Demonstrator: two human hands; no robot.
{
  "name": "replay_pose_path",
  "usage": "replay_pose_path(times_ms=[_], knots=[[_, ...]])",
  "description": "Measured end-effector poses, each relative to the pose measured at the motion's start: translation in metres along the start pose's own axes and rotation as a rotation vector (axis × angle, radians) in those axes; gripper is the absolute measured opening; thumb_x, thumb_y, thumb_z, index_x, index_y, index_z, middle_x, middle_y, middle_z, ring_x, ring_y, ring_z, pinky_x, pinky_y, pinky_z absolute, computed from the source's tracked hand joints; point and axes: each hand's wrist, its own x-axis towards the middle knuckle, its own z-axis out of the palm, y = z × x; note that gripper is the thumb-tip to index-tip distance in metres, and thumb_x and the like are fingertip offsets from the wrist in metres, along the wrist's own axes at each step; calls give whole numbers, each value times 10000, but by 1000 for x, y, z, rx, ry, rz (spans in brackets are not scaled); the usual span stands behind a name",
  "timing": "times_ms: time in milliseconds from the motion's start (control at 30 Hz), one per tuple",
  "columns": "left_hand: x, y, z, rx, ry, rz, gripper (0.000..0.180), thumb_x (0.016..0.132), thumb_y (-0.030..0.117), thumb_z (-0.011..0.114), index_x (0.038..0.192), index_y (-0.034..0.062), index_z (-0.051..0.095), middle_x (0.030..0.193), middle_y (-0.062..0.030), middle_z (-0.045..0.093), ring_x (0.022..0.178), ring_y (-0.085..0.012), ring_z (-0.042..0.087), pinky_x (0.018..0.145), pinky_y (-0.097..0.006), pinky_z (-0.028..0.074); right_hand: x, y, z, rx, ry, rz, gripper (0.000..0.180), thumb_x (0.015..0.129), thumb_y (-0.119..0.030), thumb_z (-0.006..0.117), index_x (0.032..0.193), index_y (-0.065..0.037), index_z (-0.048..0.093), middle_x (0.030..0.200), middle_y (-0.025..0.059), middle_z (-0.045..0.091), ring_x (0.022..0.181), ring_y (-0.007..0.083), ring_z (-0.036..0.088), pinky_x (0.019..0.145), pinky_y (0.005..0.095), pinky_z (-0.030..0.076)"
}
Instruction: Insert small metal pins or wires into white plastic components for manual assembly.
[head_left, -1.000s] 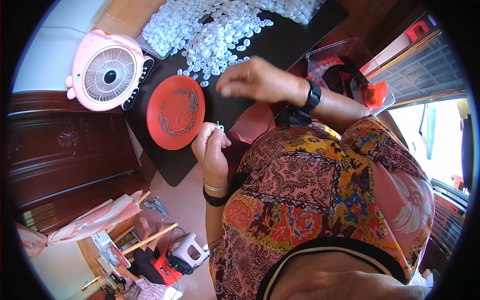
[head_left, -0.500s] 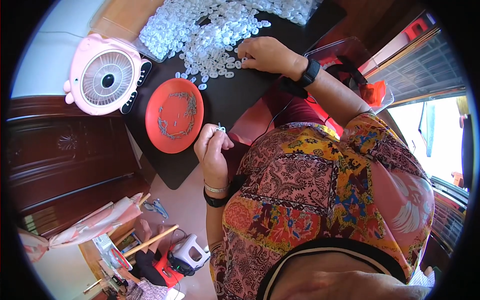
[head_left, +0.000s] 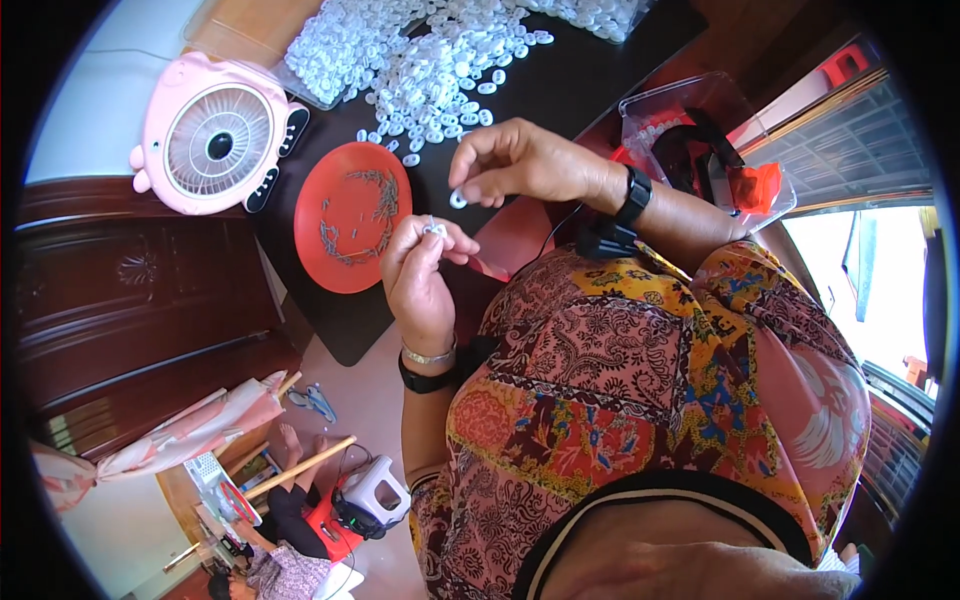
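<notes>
Between the thumb and fingers of my left hand [head_left: 418, 275] is a small white plastic piece [head_left: 433, 229] with a thin metal pin sticking up from it. My right hand [head_left: 520, 165] pinches a white oval plastic piece [head_left: 458, 199], held a little apart from the left hand's piece. Behind both hands spreads a heap of similar white oval pieces [head_left: 430, 90] on the dark table [head_left: 345, 325]. Left of my left hand sits a red plate [head_left: 312, 262] with many small grey metal pins [head_left: 385, 200] scattered round it.
A pink animal-shaped fan [head_left: 215, 140] stands at the left. To the right is a clear plastic bin [head_left: 640, 115] holding black and orange-red things. Another person [head_left: 290, 560] sits at the lower left, away from the table, near a red and grey stool [head_left: 375, 495].
My right hand has left the edge of the heap with a white oval piece and come down close to my left hand. The left hand has risen slightly.
</notes>
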Motion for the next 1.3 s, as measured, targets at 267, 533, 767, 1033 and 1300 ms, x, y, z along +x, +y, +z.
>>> replay_pose_path(times_ms=[267,533,767,1033,1300], knots=[[-1,-15,-10,-162,31,56,181,882,172,405,779,29,444,701,-150,565,673,-247,565,667,-344,453,0,-4,26,-48,-42,-79,164,868,-35,649,1026,9,643,884,32,665,821,91,608,763,242,488],[-3,-13,-7,-116,22,55,175,882,165,402,776,30,439,697,-137,555,653,-233,544,646,-334,447,3,4,32,17,-12,-17,150,921,-110,595,1004,3,650,829,24,658,769,63,610,693,207,491],[-7,-10,-5,138,106,11,156,880,104,420,749,21,439,628,-68,462,581,-157,478,571,-269,397,7,8,25,268,31,179,196,948,-199,558,894,-34,650,750,1,639,650,50,593,591,173,473],[-9,-6,0,266,148,-19,180,868,87,448,700,23,446,597,-38,442,548,-117,447,543,-248,369,2,3,28,134,26,131,192,939,-196,579,876,-23,634,722,-3,614,612,33,548,571,173,456],[-11,-3,2,348,114,-42,172,861,79,464,700,19,447,606,-26,430,554,-107,435,551,-240,357,-1,-2,27,33,16,103,190,928,-190,594,894,-8,637,725,-6,603,632,36,540,583,180,453]])
